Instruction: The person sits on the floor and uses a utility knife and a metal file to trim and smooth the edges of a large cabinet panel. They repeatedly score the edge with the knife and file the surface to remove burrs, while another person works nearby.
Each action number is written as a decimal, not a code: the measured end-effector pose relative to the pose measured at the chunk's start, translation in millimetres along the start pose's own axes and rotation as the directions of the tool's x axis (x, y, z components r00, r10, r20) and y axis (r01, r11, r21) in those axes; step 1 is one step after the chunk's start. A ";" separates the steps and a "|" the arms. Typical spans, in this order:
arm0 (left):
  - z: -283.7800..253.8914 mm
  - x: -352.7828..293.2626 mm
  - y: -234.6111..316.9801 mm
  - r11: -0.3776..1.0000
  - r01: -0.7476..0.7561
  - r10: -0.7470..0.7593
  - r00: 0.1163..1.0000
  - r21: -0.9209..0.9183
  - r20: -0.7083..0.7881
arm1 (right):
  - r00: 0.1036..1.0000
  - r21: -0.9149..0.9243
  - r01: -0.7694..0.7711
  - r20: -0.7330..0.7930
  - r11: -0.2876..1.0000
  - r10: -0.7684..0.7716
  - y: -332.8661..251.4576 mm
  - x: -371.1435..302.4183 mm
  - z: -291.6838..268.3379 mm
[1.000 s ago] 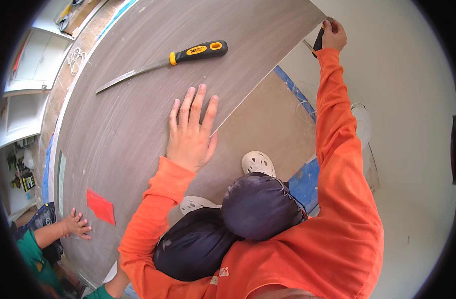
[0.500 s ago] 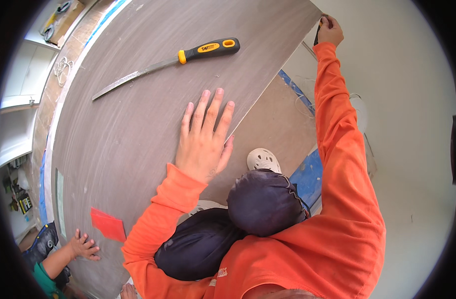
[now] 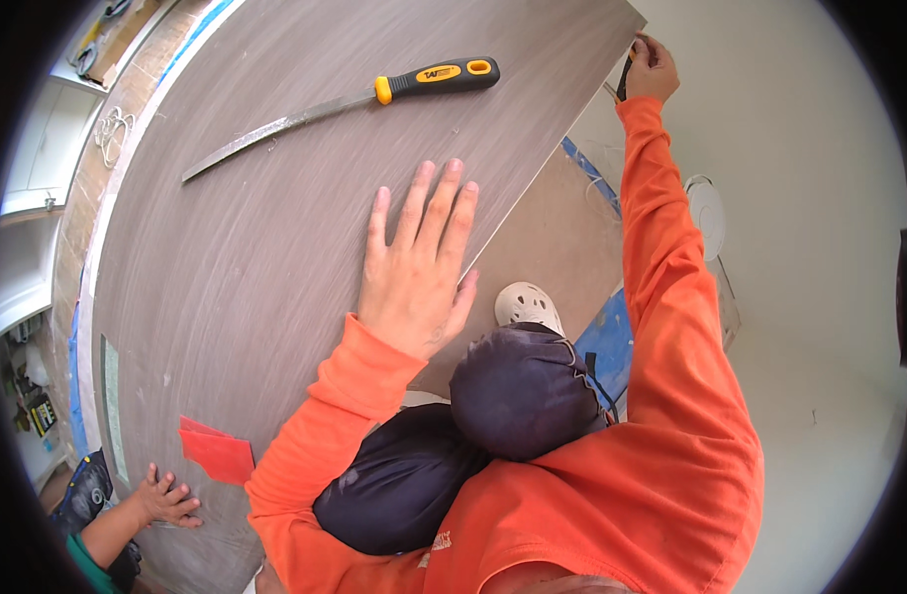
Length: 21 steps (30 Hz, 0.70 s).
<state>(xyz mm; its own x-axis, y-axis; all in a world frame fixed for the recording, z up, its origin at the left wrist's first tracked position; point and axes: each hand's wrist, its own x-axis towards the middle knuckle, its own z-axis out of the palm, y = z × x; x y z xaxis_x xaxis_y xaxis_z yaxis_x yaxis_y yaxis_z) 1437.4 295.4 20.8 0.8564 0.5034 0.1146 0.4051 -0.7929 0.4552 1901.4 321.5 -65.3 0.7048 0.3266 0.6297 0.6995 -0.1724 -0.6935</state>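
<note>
Right hand (image 3: pixel 654 71) clenched on a small dark-handled cutting tool (image 3: pixel 624 77) at the far corner of the large grey wood-grain board (image 3: pixel 275 247), left hand (image 3: pixel 419 272) flat, unclenched, pressing board nearer; blade may slip off edge if pressure eases.

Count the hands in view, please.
3. The left hand lies flat on the grey board. The right hand grips a dark tool at its far corner. Another person's hand rests at lower left.
</note>
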 end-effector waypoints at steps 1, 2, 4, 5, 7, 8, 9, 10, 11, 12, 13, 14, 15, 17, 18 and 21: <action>-2.5 -3.2 0.9 1.000 0.013 -0.013 1.000 0.017 0.026 | 1.000 0.042 0.003 0.000 0.999 -0.003 -3.2 -5.2 -1.1; -4.6 -6.3 1.8 0.999 0.025 -0.027 0.998 0.034 0.052 | 1.000 0.024 0.023 0.008 0.999 -0.023 -6.5 -10.9 -2.2; -6.7 -11.1 4.2 0.990 0.032 -0.045 0.994 0.135 0.098 | 0.998 -0.008 0.065 0.020 0.998 -0.065 -14.0 -23.6 -4.4; -5.9 -11.9 5.8 0.976 0.024 -0.051 0.992 0.217 0.117 | 0.997 0.016 0.080 0.004 0.997 -0.080 -18.3 -30.5 -5.5; -3.7 -13.1 7.9 0.965 0.030 -0.056 0.994 0.259 0.097 | 0.994 0.067 0.107 -0.031 0.992 -0.105 -28.8 -45.0 -8.0; -1.9 -13.0 8.7 0.975 0.041 -0.056 0.997 0.219 0.060 | 0.991 0.089 0.129 -0.035 0.988 -0.126 -35.4 -52.5 -9.5; -0.7 -13.2 8.8 0.982 0.059 -0.069 0.996 0.177 0.048 | 0.990 0.110 0.142 -0.033 0.984 -0.139 -43.0 -60.2 -11.4; 0.7 -13.3 8.9 0.972 0.049 -0.059 0.997 0.231 0.041 | 0.988 0.133 0.155 -0.021 0.979 -0.154 -51.7 -68.1 -13.7; 1.8 -13.4 8.8 0.958 0.043 -0.062 0.996 0.283 0.059 | 0.985 0.081 0.174 -0.017 0.981 -0.173 -61.7 -76.4 -16.3; 2.6 -13.6 8.7 0.943 0.033 -0.064 0.995 0.332 0.082 | 0.982 0.029 0.191 0.000 0.981 -0.191 -72.9 -85.4 -19.2; 3.3 -13.8 8.7 0.945 0.034 -0.065 0.994 0.324 0.084 | 0.976 -0.010 0.215 -0.009 0.977 -0.215 -85.1 -95.2 -22.4; 3.5 -14.1 8.5 0.947 0.036 -0.065 0.994 0.319 0.082 | 0.976 -0.026 0.220 0.014 0.975 -0.219 -98.0 -106.3 -26.1; 3.5 -14.1 8.4 0.950 0.034 -0.054 0.997 0.309 0.056 | 0.973 -0.029 0.229 0.011 0.973 -0.229 -111.1 -118.5 -30.4; 2.7 -14.5 8.7 0.954 0.041 -0.063 0.996 0.297 0.065 | 0.974 -0.030 0.224 0.037 0.974 -0.222 -134.1 -143.4 -41.4; 2.1 -14.2 8.8 0.956 0.038 -0.057 0.997 0.290 0.057 | 0.976 -0.029 0.213 0.060 0.977 -0.211 -141.9 -153.1 -47.3; -1.1 -13.8 9.6 0.974 0.055 -0.075 0.994 0.219 0.085 | 0.962 0.098 0.197 0.174 0.975 -0.212 -142.7 -155.2 -59.6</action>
<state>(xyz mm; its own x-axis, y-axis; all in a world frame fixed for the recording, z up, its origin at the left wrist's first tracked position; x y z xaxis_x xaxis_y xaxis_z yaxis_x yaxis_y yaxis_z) 1429.1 281.3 24.6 0.8475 0.5308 0.0044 0.5121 -0.8198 0.2564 1699.2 240.0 -43.2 0.5090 0.5127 0.6915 0.8097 -0.0124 -0.5868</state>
